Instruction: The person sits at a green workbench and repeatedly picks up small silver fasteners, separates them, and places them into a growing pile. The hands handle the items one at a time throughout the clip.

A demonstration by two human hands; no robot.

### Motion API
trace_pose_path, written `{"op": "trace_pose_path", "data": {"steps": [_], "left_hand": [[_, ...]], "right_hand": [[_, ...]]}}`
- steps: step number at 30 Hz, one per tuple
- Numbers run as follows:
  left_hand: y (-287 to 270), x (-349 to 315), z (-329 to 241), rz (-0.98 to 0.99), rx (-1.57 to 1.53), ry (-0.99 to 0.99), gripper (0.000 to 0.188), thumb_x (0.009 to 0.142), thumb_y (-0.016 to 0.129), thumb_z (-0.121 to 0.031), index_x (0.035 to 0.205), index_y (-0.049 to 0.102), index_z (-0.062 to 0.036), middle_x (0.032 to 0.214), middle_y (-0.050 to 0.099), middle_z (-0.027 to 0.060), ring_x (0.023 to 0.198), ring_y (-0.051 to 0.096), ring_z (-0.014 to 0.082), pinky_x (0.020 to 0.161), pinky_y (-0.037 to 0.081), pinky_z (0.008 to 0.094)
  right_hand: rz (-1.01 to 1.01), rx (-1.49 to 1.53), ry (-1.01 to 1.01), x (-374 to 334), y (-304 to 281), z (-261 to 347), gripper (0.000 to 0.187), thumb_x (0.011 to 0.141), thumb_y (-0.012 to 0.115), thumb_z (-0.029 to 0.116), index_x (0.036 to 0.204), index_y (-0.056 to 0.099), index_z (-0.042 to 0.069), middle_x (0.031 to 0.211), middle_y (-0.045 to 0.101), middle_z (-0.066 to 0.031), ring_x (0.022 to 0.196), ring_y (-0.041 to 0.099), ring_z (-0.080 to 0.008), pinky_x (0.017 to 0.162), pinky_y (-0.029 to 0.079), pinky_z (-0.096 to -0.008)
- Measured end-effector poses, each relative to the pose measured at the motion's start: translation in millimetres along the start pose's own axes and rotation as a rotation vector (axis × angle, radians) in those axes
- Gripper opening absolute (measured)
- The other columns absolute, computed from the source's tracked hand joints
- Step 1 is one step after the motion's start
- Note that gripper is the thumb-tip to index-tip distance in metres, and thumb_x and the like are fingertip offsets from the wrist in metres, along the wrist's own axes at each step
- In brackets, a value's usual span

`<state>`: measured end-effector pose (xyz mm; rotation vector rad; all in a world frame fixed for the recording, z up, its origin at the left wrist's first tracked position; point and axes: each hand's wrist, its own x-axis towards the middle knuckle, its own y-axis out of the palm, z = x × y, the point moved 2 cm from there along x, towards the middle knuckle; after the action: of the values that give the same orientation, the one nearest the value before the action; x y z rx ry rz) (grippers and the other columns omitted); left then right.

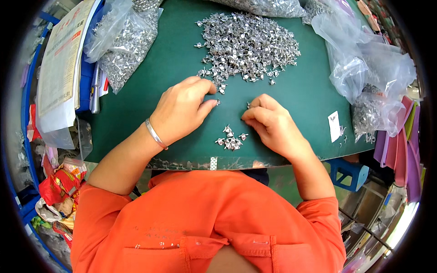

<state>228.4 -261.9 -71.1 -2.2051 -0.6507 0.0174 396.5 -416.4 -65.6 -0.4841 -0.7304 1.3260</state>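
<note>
A heap of small shiny metal pieces with thin prongs (248, 45) lies on the green tabletop (136, 113). At its near left edge is my left hand (182, 105), thumb and forefinger apart. One small metal piece (218, 102) lies by the thumb tip; whether they touch is hard to tell. My right hand (275, 123) is closed in a pinch to the right, and a small metal piece (248, 105) shows at its fingertips. Between the hands, nearer the table's front edge, sits a little cluster of the same pieces (231, 139). A silver bangle (155, 134) circles my left wrist.
Clear plastic bags of metal parts stand at the back left (125, 50) and right (375, 107). A small white card (334, 126) lies on the right. Papers (61, 59) hang over a blue bin at the left. Below the table's right end is a blue stool (348, 174).
</note>
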Motion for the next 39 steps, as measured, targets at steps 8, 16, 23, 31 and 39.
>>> {"op": "trace_pose_path", "data": {"steps": [8, 16, 23, 31, 39], "left_hand": [[8.3, -2.0, -2.6, 0.111, -0.116, 0.069, 0.007, 0.084, 0.071, -0.004, 0.091, 0.068, -0.0029, 0.078, 0.058, 0.0111, 0.068, 0.060, 0.0261, 0.062, 0.048, 0.0357], [6.0, -2.2, 0.4, 0.001, -0.162, 0.035, 0.009, 0.089, 0.067, -0.002, 0.097, 0.069, -0.0010, 0.080, 0.058, 0.0075, 0.063, 0.055, 0.0159, 0.059, 0.045, 0.0285], [5.0, -3.1, 2.2, 0.043, -0.211, 0.001, 0.011, 0.087, 0.069, -0.003, 0.098, 0.069, -0.0014, 0.076, 0.056, 0.0054, 0.062, 0.052, 0.0139, 0.058, 0.043, 0.0276], [19.1, -7.5, -5.1, 0.026, -0.018, 0.153, 0.016, 0.080, 0.079, -0.013, 0.088, 0.068, -0.0057, 0.072, 0.054, 0.0070, 0.062, 0.055, 0.0225, 0.056, 0.044, 0.0331], [1.3, -2.9, 2.1, -0.029, -0.133, 0.071, 0.011, 0.082, 0.076, -0.008, 0.088, 0.068, -0.0038, 0.069, 0.052, 0.0070, 0.060, 0.054, 0.0187, 0.056, 0.044, 0.0313]], "right_hand": [[-0.245, -0.026, 0.130, -1.2, -11.0, -8.2, 0.011, 0.084, 0.068, -0.003, 0.094, 0.067, 0.000, 0.091, 0.062, -0.0133, 0.083, 0.062, -0.0328, 0.074, 0.052, -0.0381], [-0.161, -0.036, 0.153, -3.8, -7.8, -8.2, 0.013, 0.086, 0.069, 0.002, 0.099, 0.070, 0.001, 0.090, 0.064, -0.0139, 0.080, 0.065, -0.0330, 0.072, 0.054, -0.0388], [-0.137, -0.081, 0.092, -12.4, 4.6, -2.9, 0.011, 0.085, 0.070, 0.002, 0.095, 0.068, 0.002, 0.088, 0.064, -0.0125, 0.083, 0.064, -0.0330, 0.075, 0.052, -0.0401], [-0.083, 0.073, 0.071, 8.4, 10.7, 12.2, 0.013, 0.085, 0.070, 0.005, 0.097, 0.067, 0.002, 0.090, 0.063, -0.0129, 0.086, 0.062, -0.0354, 0.073, 0.051, -0.0437], [0.303, 0.116, -0.002, 19.0, -4.6, 8.0, 0.011, 0.084, 0.068, 0.005, 0.095, 0.069, 0.004, 0.087, 0.062, -0.0126, 0.085, 0.062, -0.0348, 0.074, 0.051, -0.0446]]}}
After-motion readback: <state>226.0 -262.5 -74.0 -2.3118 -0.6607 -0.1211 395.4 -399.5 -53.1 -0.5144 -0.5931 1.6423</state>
